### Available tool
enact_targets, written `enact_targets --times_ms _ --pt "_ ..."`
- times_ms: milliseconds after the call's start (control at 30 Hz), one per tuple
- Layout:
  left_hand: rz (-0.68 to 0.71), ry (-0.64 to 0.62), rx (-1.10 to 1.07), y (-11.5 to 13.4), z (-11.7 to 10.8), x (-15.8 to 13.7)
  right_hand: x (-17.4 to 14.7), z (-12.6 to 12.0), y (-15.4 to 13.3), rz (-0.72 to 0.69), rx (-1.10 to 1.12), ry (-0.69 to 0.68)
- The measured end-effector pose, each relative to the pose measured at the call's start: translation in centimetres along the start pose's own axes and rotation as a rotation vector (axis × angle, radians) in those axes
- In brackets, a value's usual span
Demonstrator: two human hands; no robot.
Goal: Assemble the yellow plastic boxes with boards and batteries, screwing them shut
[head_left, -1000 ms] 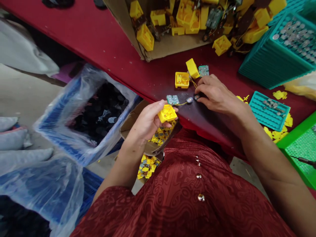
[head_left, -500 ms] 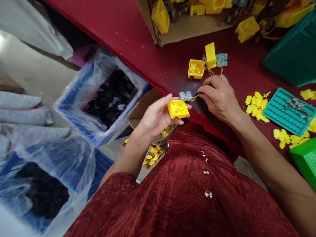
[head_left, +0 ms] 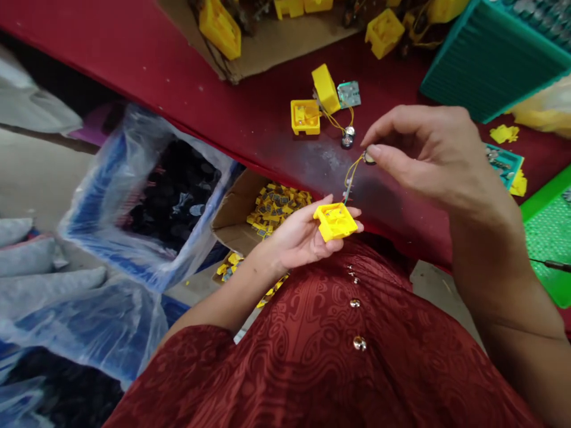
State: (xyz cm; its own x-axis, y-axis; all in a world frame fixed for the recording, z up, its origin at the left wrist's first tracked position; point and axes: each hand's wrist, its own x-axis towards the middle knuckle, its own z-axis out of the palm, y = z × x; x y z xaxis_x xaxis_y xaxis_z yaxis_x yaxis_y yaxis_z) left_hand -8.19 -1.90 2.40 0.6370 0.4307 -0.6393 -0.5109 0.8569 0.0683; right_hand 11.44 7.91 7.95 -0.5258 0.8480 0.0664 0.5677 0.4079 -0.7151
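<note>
My shirt: dark red patterned cloth (head_left: 285, 356) with a row of shiny buttons, filling the bottom of the view
My left hand (head_left: 306, 238): palm up, fingers curled under an open yellow housing (head_left: 336, 223), thumb at its far side, holding it just above my shirt front with the hollow side facing up
My right hand (head_left: 428, 154): thumb and forefinger pinching a small round disc (head_left: 369, 157) by its edge, just above the table and to the right of the housing
Yellow wires (head_left: 351, 171): running from the disc down towards the housing, with a small green board (head_left: 347, 193) seen nearly edge-on beside the housing's far edge
Red tabletop (head_left: 256, 113): beyond my hands, with a greyish smudged patch near its edge
Loose parts on the table: one open yellow case (head_left: 306, 123), a tilted yellow block (head_left: 325, 89) near it, a green circuit board (head_left: 349, 94) just beside the block, and dark round pieces (head_left: 348, 138) on wires
Right side: a bright green basket (head_left: 537, 261) and, past it, a teal tray (head_left: 513, 160) partly behind my wrist
Far side: a tall teal stack (head_left: 482, 71) and a cardboard carton (head_left: 267, 50) holding more yellow parts
Floor at left: a plastic-lined blue crate (head_left: 84, 238) of dark pieces
</note>
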Motion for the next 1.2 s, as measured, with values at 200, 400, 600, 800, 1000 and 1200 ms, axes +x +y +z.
enact_targets --times_ms 200,400,600,800,1000,1200 --pt "0.141 0.012 0.038 -0.9 -0.6 -1.0 0.0 -0.2 0.1 0.033 -0.021 -0.037" --pt "0.594 0.091 0.298 0.5 1.3 -2.2 -1.2 -0.3 1.7 0.112 0.37 0.095" --pt "0.35 0.12 0.5 0.8 1.5 0.2 -4.7 2.7 5.2 0.239 0.263 0.29" --pt "0.157 0.1 0.423 -0.7 0.9 0.9 -8.7 4.2 5.5 0.202 -0.177 0.252" --pt "0.15 0.135 0.241 -1.6 1.1 1.1 -10.5 3.6 6.1 0.108 -0.227 0.265" --pt "0.132 0.147 0.219 -1.9 1.5 1.1 -10.3 3.4 7.2 0.045 -0.241 0.168"
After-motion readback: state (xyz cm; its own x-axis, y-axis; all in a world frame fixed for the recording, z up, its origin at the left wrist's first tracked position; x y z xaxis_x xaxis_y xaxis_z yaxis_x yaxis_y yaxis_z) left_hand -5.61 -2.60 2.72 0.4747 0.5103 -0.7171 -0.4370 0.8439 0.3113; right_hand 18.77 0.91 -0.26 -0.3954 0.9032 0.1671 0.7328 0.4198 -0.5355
